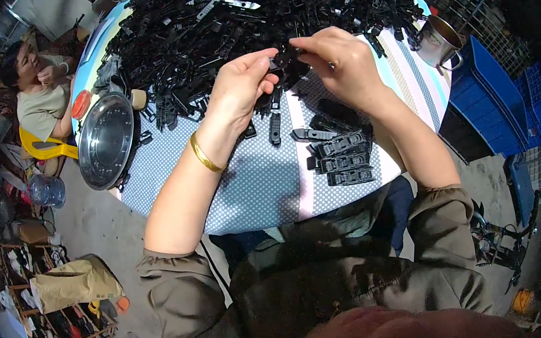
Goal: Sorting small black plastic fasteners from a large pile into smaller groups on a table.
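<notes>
Over the near edge of a large heap of black plastic parts [200, 39], both hands are raised close together. The fingertips of my left hand [240, 88] pinch a small black plastic part [279, 61]. My right hand [347, 65] has its thumb and forefinger closed on the dark piece at the same spot; against the black heap I cannot tell whether it is one part or two. Below my right hand lies a neat stack of long black parts [347, 159], several side by side. A single black part [275, 129] rests on the patterned cloth between my forearms.
A round metal bowl [105, 142] stands at the table's left edge, near a red lid [81, 104]. On the right edge is a metal mug [438, 40], with blue crates [488, 98] beyond. Another person [39, 96] sits at the far left by a yellow chair [45, 146].
</notes>
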